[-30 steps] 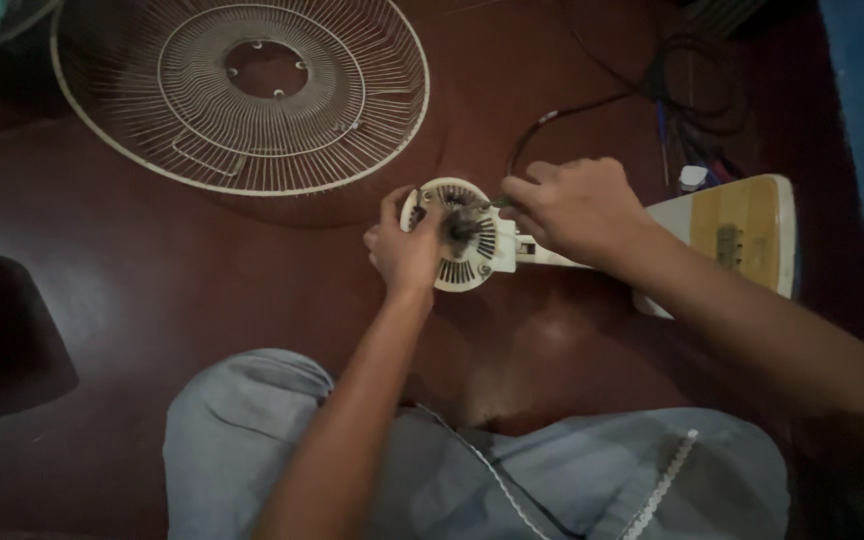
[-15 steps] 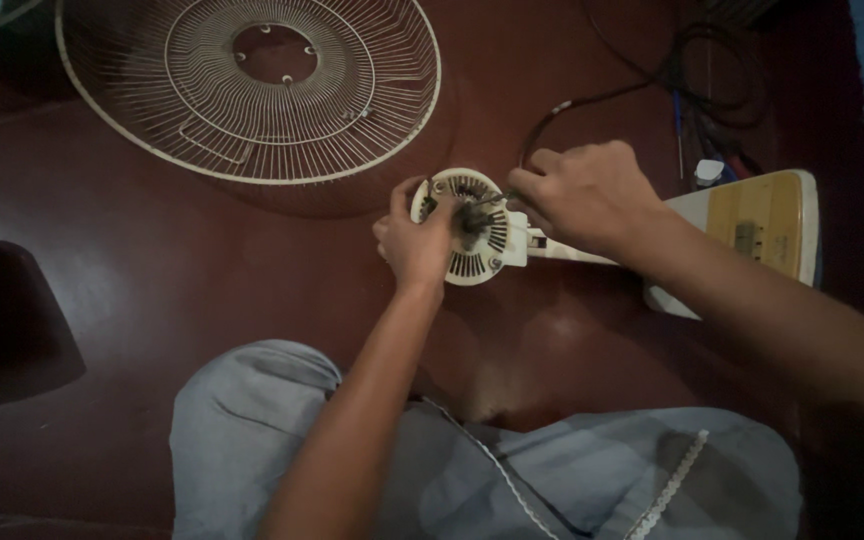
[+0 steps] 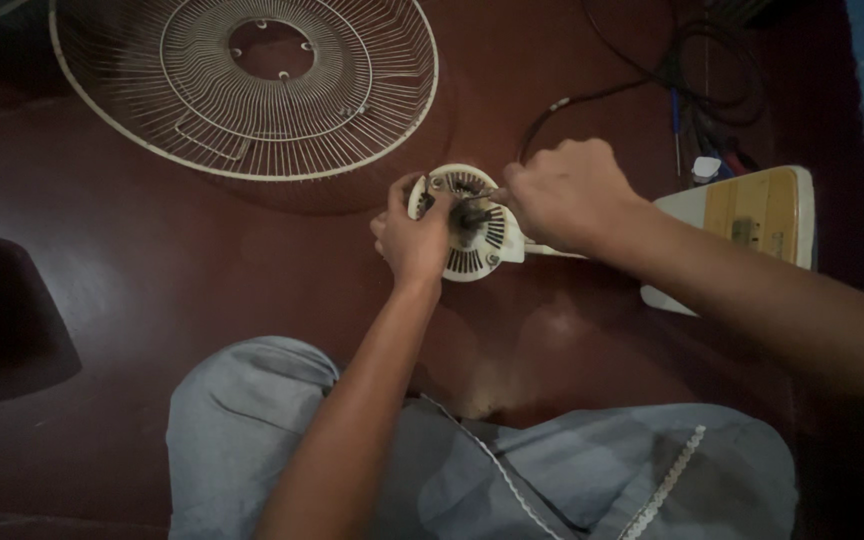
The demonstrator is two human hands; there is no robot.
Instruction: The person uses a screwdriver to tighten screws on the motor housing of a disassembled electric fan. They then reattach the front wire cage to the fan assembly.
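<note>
A cream fan motor housing (image 3: 474, 232) with a slotted round face and a dark shaft at its middle lies on the dark red floor. My left hand (image 3: 414, 236) grips its left rim. My right hand (image 3: 564, 192) is closed at the housing's upper right edge, holding a thin tool whose tip meets the rim; the tool itself is mostly hidden by the fingers. The housing joins the fan's cream and yellow base (image 3: 752, 218) to the right.
A round white wire fan guard (image 3: 244, 88) lies on the floor at the upper left. Dark cables (image 3: 692, 72) coil at the upper right. A dark object (image 3: 2, 320) sits at the left edge. My knees in grey cloth (image 3: 252, 420) fill the bottom.
Both hands stay on the motor housing with little change; the view has shifted slightly, so everything sits a bit further right and lower in the picture.
</note>
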